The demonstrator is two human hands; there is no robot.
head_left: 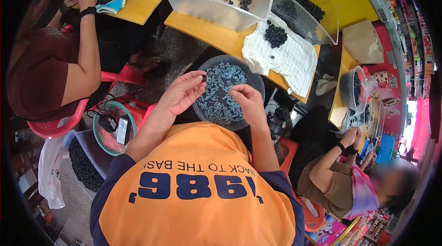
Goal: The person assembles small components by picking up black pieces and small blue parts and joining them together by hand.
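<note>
My left hand (186,90) is raised over the left edge of a round dark tub (256,80), its thumb and fingers closed on a small black round piece (203,78). Many small light-blue pieces (221,92) lie spread in the tub, below and between my hands. My right hand (246,101) is over the tub's right side, thumb and forefinger pinched together. Anything between those fingertips is too small to make out. The two hands are apart.
A clear bin (221,11) and a white cloth (281,62) with black pieces rest on the yellow table (202,32). Co-workers sit at left (55,71) and right (331,177). A green-rimmed basket (95,128) and a bin of black pieces (85,165) stand at lower left.
</note>
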